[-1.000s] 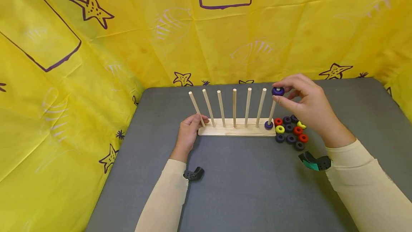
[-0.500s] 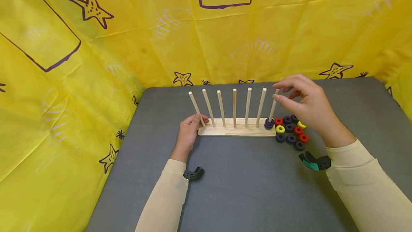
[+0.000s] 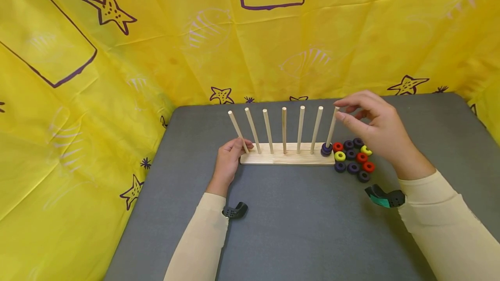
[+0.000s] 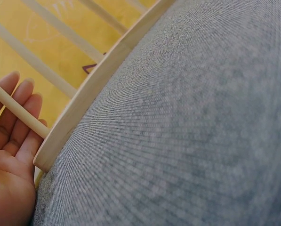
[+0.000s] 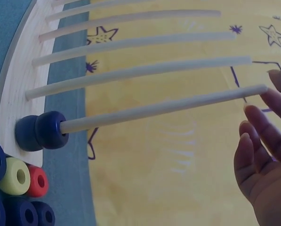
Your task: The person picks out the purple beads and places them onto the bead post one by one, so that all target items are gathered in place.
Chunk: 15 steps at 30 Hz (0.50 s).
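Note:
Seven wooden pegs, several to my count, rise from a pale wooden base [image 3: 285,158]. My left hand [image 3: 228,161] rests at its left end, by the leftmost peg [image 3: 238,131]; in the left wrist view the fingers [image 4: 25,92] extend loosely behind that peg. Two dark blue rings [image 5: 41,131] sit stacked at the foot of the rightmost peg [image 3: 333,127]. Around this peg's top hovers my right hand [image 3: 373,120], its thumb and fingers parted and holding no ring. Whether a fingertip touches the peg I cannot tell.
Loose red, yellow and dark blue rings [image 3: 353,168] lie grouped on the grey tabletop [image 3: 289,220], right beside the base's right end. A yellow patterned cloth [image 3: 258,55] hangs behind the table and along its left side.
The dark blue ring, held at the rightmost peg's top a second ago, was let go and dropped onto the ring below. My right hand has shifted slightly right; the left stays put.

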Tool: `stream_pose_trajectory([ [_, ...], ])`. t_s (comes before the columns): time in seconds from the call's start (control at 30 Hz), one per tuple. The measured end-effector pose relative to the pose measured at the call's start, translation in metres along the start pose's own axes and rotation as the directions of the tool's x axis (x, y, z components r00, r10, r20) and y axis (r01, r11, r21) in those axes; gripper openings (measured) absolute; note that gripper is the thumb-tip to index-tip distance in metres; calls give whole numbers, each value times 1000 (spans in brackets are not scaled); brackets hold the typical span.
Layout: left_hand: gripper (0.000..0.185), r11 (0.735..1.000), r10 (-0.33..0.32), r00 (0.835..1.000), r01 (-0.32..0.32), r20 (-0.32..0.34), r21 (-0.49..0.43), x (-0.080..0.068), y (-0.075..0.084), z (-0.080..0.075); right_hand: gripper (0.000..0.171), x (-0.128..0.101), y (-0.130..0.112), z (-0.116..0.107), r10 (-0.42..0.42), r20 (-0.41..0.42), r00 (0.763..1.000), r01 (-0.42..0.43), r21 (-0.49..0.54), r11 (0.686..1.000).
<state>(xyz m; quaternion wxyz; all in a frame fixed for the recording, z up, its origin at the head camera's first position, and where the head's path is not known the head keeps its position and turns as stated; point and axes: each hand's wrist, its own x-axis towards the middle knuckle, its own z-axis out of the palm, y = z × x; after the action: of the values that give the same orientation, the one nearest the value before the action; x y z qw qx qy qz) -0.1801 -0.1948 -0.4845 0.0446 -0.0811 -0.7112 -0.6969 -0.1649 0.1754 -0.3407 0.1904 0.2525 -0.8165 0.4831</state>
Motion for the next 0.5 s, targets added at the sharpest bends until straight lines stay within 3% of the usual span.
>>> stream_pose_trajectory([
  [0.3, 40, 1000, 3, 1000, -2, -22, 17, 1, -8, 0, 18, -5, -17, -8, 39, 21, 999, -41, 107, 993],
  [0.5, 40, 999, 13, 1000, -12, -24, 30, 1, -8, 0, 33, -12, 11, -13, 87, 108, 990, -113, 257, 960],
])
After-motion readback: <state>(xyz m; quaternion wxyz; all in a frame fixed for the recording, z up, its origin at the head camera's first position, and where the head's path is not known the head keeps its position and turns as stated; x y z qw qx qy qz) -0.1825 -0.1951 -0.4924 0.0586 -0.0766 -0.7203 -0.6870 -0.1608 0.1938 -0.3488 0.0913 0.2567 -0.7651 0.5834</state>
